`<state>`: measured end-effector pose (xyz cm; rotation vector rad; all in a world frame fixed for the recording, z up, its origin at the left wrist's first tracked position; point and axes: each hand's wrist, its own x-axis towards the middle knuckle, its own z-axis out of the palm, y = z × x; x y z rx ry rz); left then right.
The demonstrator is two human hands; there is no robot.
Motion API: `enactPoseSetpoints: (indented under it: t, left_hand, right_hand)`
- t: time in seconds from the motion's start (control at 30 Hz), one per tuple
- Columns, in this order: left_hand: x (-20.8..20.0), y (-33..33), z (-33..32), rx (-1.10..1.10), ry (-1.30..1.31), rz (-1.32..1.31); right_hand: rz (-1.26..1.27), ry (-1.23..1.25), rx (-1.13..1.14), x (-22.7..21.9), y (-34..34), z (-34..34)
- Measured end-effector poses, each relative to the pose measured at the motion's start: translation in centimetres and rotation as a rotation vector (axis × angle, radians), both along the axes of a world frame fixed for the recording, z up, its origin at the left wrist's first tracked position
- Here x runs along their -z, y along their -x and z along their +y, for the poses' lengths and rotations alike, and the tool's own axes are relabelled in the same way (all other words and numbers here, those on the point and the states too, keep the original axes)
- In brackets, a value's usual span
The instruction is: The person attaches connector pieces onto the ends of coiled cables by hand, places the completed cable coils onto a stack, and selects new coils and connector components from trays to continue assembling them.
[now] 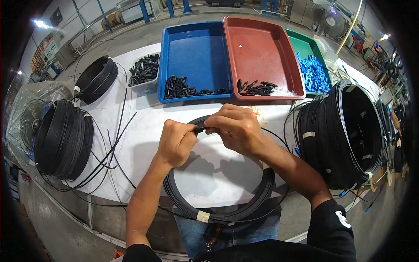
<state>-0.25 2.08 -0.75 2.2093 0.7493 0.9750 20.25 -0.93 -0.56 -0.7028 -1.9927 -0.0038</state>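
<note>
Both hands, left (pixel 175 143) and right (pixel 234 126), pinch a black connector (pixel 200 129) before blue (pixel 195 61) and red trays (pixel 262 56).

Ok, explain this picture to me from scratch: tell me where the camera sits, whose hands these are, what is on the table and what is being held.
The camera sits on a person's head and looks down, so the wide lens bends straight edges. Both forearms belong to that person. The left hand and right hand pinch a small black connector at the top of a black cable coil lying on the white table. Behind are a blue tray and a red tray with small black parts, and a green tray with blue parts. Bigger cable coils stand at the left and right.
</note>
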Motion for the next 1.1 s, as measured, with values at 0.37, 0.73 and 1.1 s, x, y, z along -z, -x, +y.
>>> enactPoseSetpoints:
  t: [0.37,0.73,1.1]
  left_hand:
    - [0.0,-0.9,-1.9,-0.157,-0.875,0.248]
    - [0.3,0.4,0.0,-0.108,-0.446,0.120]
    - [0.2,0.0,-0.8,-0.037,-0.631,0.132]
  right_hand:
    - [0.057,1.053,-0.051,-3.3,-0.2,-1.1]
    - [0.019,0.515,-0.043,-2.8,-0.1,-1.1]
    - [-0.039,0.499,0.063,-1.7,0.7,-2.1]
